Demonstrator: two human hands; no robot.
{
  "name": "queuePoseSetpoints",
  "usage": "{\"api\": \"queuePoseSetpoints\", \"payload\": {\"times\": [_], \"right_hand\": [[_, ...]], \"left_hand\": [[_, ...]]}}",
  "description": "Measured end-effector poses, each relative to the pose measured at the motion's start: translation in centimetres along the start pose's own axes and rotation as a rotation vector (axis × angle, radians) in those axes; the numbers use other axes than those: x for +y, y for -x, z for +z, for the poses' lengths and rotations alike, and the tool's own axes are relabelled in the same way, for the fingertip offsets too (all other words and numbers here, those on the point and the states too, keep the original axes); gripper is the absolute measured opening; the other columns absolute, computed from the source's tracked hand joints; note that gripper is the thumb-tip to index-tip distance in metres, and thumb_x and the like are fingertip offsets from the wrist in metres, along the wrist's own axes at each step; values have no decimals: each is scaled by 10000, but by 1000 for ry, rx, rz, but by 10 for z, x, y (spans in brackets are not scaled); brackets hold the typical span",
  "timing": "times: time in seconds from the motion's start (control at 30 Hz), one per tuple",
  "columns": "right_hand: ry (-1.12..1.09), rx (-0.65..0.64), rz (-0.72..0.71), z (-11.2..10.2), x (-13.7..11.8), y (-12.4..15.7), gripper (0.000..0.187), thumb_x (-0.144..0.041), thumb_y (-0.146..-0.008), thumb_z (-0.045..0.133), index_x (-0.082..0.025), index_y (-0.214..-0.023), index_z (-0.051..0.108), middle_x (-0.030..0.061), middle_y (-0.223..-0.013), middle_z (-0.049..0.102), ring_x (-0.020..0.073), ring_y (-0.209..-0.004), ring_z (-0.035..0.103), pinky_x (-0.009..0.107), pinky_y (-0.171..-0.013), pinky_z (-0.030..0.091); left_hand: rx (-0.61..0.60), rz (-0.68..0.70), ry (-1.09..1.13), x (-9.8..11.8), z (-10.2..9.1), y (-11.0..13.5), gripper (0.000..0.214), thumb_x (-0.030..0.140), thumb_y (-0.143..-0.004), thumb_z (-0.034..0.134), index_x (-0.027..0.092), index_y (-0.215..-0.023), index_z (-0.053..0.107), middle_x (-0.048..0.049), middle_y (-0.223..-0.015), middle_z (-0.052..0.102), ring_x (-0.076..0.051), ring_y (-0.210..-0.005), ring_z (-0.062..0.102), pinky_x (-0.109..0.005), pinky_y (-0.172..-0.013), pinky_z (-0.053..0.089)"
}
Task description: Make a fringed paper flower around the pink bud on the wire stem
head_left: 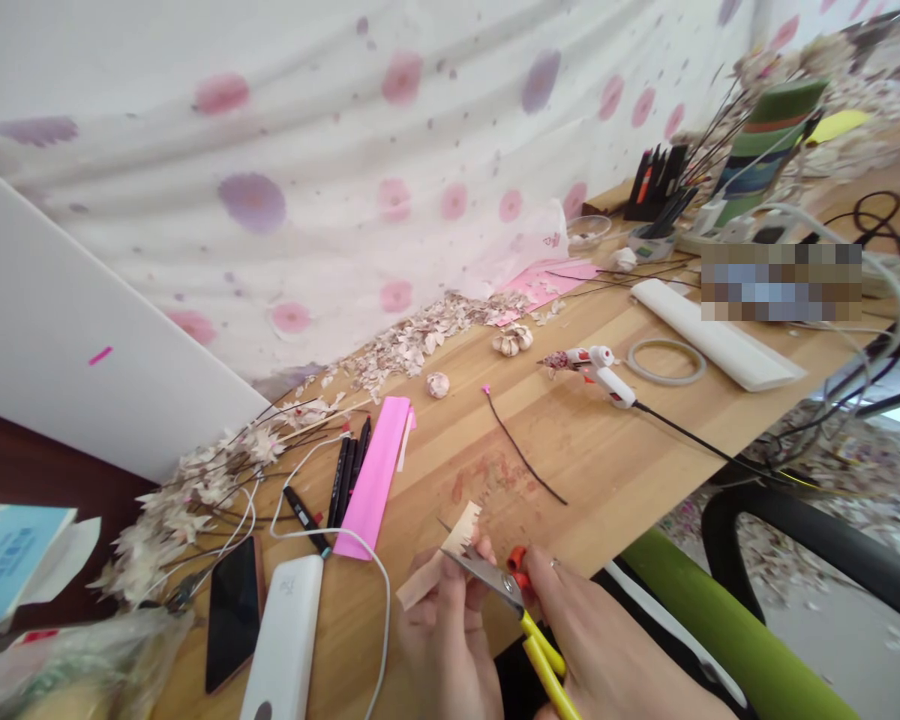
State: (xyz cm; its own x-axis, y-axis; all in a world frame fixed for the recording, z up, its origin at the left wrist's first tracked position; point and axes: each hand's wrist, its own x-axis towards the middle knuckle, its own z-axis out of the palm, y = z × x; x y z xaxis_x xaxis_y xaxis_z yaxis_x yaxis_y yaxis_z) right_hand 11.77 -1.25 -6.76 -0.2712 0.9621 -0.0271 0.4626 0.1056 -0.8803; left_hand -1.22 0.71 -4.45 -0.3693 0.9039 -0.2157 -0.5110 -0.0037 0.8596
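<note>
My left hand [450, 625] is closed on a cream paper strip [422, 583], its upper edge cut into small jagged points. In my right hand [592, 625] are scissors [499, 580] with yellow and red-orange handles. Their blades are parted and lie at the strip, close to my left fingertips. Beyond my hands lies a thin dark stem [521, 445] with a pink tip. A pink paper strip [375, 478] rests to the left, beside several black markers [349, 470].
A glue gun [596, 372] with its cord lies right of centre, near a tape roll [666, 361]. Paper petals [412, 340] are heaped along the curtain. At left are a phone [234, 615], a white power bank [285, 635] and its cable.
</note>
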Motion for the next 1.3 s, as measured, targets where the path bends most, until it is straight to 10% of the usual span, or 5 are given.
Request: {"api": "queuePoseSetpoints", "payload": {"times": [0.4,0.83,1.3], "right_hand": [[19,27,-22,-2,-6,-4,944,-1124,-522,240,-249,-831,412,74,-775,638,244,-632,569,351,-595,442],[49,-35,36,-9,-12,-4,721,-834,-627,749,-267,-787,334,34,-764,631,216,-634,553,312,-591,419],[-4,86,-3,4,0,-1,915,-1093,-546,419,-243,-885,415,123,-850,690,309,-701,659,398,-649,507]], "left_hand": [[-4,-18,-31,1,-1,4,275,438,-702,907,190,-773,811,-50,-754,772,-184,-735,775,-244,-695,642],[5,-5,-60,6,2,2,297,429,-738,884,172,-867,810,-81,-834,791,-212,-773,786,-268,-691,647],[-19,-51,46,-2,-3,2,257,398,-731,897,183,-841,808,-64,-865,799,-189,-809,776,-243,-714,633]]}}
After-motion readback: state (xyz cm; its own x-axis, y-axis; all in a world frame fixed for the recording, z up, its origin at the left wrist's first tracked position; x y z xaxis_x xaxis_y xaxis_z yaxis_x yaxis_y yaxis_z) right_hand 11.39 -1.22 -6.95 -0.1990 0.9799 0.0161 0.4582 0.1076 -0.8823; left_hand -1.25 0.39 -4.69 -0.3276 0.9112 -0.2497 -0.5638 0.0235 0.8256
